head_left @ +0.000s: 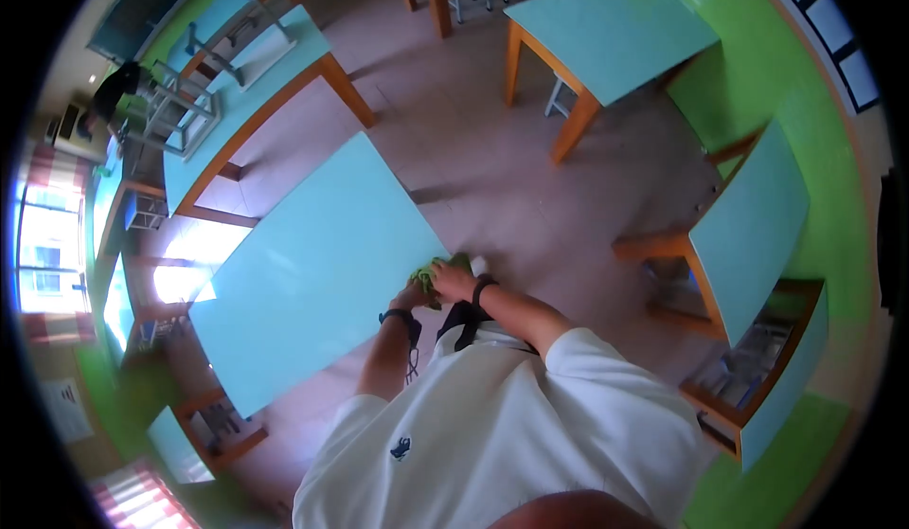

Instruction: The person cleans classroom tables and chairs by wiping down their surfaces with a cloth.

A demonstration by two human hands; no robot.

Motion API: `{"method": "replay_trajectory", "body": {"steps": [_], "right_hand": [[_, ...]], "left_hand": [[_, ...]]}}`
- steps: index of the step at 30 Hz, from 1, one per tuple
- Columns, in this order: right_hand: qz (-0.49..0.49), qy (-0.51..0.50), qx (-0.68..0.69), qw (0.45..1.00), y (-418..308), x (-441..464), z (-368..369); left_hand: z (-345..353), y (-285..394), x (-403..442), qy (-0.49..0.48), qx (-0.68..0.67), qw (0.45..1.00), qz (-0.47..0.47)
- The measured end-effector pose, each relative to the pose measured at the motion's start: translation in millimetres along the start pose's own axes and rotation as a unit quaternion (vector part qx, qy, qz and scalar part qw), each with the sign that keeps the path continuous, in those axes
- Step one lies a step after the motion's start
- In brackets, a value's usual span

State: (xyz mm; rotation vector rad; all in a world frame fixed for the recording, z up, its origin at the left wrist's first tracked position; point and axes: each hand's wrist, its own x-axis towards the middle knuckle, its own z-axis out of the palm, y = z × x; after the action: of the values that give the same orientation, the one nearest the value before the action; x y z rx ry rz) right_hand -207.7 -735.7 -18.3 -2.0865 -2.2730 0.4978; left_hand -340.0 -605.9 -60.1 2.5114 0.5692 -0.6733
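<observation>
A bunched green cloth (425,284) is gathered at the near right corner of a light-blue table (312,264). My left hand (409,296) grips one side of it, with a dark band on the wrist. From the other side my right hand (451,282) has its fingers closed on the same cloth; a dark band circles that wrist too. Part of the cloth is hidden under my fingers. Just past the right hand there is a small whitish thing (478,265) that I cannot make out.
Another light-blue table (615,32) with wooden legs stands ahead to the right. Upturned stools (194,117) rest on the table (303,41) at the far left, near a person in dark clothes (118,89). More tables (757,235) line the green wall on the right.
</observation>
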Motion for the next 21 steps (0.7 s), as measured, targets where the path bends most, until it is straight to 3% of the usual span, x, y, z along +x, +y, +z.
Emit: {"method": "replay_trajectory", "body": {"steps": [4,6,8,9,11,14,16,18,19,21], "right_hand": [[0.036,0.089,0.065,0.993,19,-17,-12],[0.081,0.083,0.087,0.989,41,-33,-25],[0.072,0.059,0.128,0.987,72,-53,-12],[0.102,0.087,0.261,0.956,91,-62,4],[0.124,0.069,0.287,0.947,132,-80,-6],[0.185,0.032,0.314,0.931,183,-110,-63],[0.206,0.064,0.334,0.918,216,-124,-87],[0.235,0.089,0.346,0.904,238,-135,-122],[0.219,0.156,0.389,0.881,250,-140,-135],[0.213,0.237,0.437,0.841,267,-151,-150]], "left_hand": [[-32,70,10,-0.138,0.018,0.990,0.018],[-46,116,22,-0.074,-0.019,0.978,-0.192],[-64,146,36,-0.071,-0.037,0.983,-0.163],[-65,152,50,-0.061,-0.041,0.992,-0.098],[-35,146,94,0.006,-0.106,0.992,0.069],[-67,207,131,-0.073,-0.075,0.994,0.040],[-42,223,174,-0.058,-0.107,0.990,0.068],[-30,241,203,0.010,-0.042,0.984,0.174],[-26,250,217,0.052,-0.136,0.975,0.168],[-32,268,232,0.043,-0.123,0.975,0.178]]}}
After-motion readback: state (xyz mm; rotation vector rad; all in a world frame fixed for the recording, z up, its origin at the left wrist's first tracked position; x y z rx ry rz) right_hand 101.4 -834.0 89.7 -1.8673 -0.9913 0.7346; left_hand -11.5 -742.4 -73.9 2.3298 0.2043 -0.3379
